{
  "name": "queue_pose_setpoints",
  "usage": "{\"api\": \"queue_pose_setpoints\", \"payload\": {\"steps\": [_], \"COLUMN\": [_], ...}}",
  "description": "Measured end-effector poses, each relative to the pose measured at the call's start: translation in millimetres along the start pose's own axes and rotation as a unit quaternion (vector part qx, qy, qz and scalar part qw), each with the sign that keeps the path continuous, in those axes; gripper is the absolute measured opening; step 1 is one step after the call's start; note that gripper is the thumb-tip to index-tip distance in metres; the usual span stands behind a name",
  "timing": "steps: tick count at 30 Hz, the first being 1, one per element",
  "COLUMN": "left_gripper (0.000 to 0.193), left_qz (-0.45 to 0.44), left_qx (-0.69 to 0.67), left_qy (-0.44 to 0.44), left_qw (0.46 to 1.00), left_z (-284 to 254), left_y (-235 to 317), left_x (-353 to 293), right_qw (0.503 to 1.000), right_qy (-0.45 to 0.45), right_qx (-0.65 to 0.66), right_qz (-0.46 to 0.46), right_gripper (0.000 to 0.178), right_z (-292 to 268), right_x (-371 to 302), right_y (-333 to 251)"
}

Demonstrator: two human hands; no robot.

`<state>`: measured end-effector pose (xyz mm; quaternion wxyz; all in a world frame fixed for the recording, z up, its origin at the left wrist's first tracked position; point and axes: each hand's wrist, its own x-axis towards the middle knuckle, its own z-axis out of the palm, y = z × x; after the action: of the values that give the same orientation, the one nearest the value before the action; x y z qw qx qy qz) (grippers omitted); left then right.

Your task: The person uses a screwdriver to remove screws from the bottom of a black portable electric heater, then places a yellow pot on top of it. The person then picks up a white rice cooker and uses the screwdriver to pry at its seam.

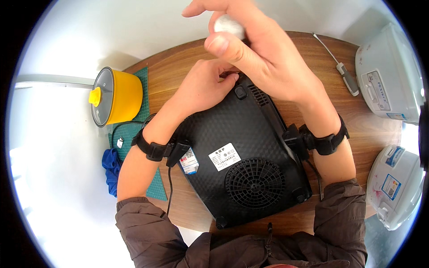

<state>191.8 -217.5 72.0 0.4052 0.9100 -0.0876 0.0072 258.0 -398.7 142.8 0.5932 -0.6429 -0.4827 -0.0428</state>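
Note:
A black induction cooker lies upside down on the wooden table, its round fan grille facing up. My left hand is closed at the far corner of the cooker, thumb and fingers curled on its edge; some fingertips are hidden behind my other hand. Above that corner, my right hand is raised, with a white, rounded wad held behind the thumb and fingers. The wad is slightly blurred, and its material is unclear.
A yellow pot lies tipped on a green cutting mat at left, near a blue cloth. At right are a screwdriver and two pale rice cookers. A wall stands behind the table.

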Motion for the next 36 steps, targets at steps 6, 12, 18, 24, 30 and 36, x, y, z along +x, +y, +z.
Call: {"api": "queue_pose_setpoints", "payload": {"steps": [6,12,18,24,30,36], "left_gripper": [0.026,0.039,0.058,0.06,0.062,0.064], "left_qz": [-0.043,-0.076,-0.121,-0.11,-0.137,-0.106], "left_qx": [0.0,-0.109,-0.091,-0.009,-0.012,0.004], "left_qy": [-0.034,-0.11,-0.141,-0.132,-0.139,-0.139], "left_qw": [0.998,0.985,0.978,0.985,0.981,0.985], "left_z": [-6,-15,-14,-11,-9,-6], "left_y": [12,12,19,35,37,20], "left_x": [-3,-7,-14,-17,-16,-19], "right_qw": [0.994,0.983,0.965,0.952,0.964,0.956], "right_qy": [-0.069,-0.149,-0.012,-0.125,-0.155,-0.047], "right_qx": [-0.034,-0.09,-0.195,-0.273,-0.216,-0.289], "right_qz": [-0.08,-0.054,-0.176,-0.067,0.022,-0.018], "right_gripper": [0.035,0.032,0.039,0.037,0.037,0.037], "right_z": [-10,-46,-32,-36,-39,-19], "right_x": [7,9,7,5,5,3], "right_y": [18,-3,-1,-18,-39,-30]}}
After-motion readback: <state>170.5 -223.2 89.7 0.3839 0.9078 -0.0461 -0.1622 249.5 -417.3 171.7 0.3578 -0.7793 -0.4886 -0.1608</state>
